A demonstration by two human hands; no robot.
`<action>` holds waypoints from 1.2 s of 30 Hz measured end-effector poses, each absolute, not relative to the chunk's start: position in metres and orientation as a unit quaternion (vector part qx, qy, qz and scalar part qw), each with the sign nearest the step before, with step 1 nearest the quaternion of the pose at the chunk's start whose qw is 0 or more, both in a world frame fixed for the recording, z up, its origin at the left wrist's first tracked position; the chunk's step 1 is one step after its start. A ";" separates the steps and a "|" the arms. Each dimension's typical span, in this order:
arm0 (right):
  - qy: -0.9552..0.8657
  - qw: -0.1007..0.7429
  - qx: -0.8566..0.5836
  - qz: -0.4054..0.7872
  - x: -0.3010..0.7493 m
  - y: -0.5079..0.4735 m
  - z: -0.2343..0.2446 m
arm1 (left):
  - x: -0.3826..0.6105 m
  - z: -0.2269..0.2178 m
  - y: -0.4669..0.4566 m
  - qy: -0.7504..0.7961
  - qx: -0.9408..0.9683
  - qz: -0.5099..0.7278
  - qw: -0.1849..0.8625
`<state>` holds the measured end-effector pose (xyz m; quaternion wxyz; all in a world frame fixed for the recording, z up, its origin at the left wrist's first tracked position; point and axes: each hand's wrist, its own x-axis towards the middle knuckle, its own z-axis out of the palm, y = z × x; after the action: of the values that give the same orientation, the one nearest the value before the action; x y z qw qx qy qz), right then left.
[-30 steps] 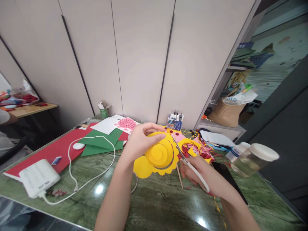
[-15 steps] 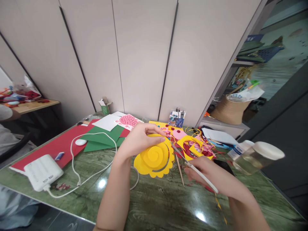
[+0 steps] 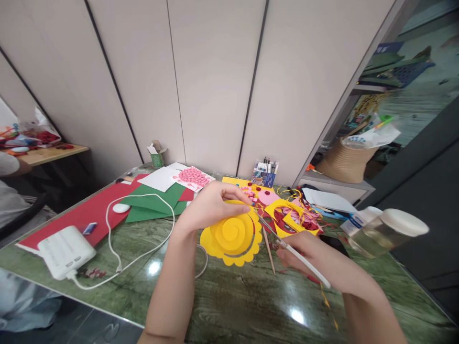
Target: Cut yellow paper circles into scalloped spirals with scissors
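My left hand [image 3: 218,203] pinches the upper edge of a yellow paper spiral [image 3: 231,239], which has a scalloped outer rim and a curved slit along its right side. My right hand [image 3: 304,255] grips white-handled scissors [image 3: 303,263]. Their blades point up and left, with the tips at the paper's upper right edge near my left fingertips. Whether the blades are parted is too small to tell. Below the blades a thin wooden stick [image 3: 268,251] lies on the green marbled table [image 3: 229,306].
Yellow and red paper scraps [image 3: 292,217] lie right of centre. Farther right stands a lidded jar [image 3: 389,234] beside a dark phone [image 3: 333,245]. At left are a white power bank [image 3: 66,251] with its cable, red paper [image 3: 82,215] and green sheets [image 3: 152,205]. Another person's arm [image 3: 10,165] shows far left.
The view has shifted slightly. Both hands keep their hold on the paper and the scissors, and the scissor tips stay at the paper's upper right edge.
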<state>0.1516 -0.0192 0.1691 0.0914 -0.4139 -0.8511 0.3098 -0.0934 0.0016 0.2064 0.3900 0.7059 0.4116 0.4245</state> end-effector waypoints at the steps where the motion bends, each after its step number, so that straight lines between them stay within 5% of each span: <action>1: -0.852 0.085 -0.414 0.310 0.152 -0.019 0.169 | -0.094 0.206 0.002 0.409 0.710 0.418 0.392; 36: -0.892 -0.056 -0.312 0.323 0.157 -0.013 0.158 | -0.106 0.207 0.007 0.324 0.873 0.188 0.312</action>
<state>0.1568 -0.0129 0.1576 -0.0562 -0.3119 -0.8919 0.3226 -0.1059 0.0068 0.2071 0.3118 0.8731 0.3245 0.1877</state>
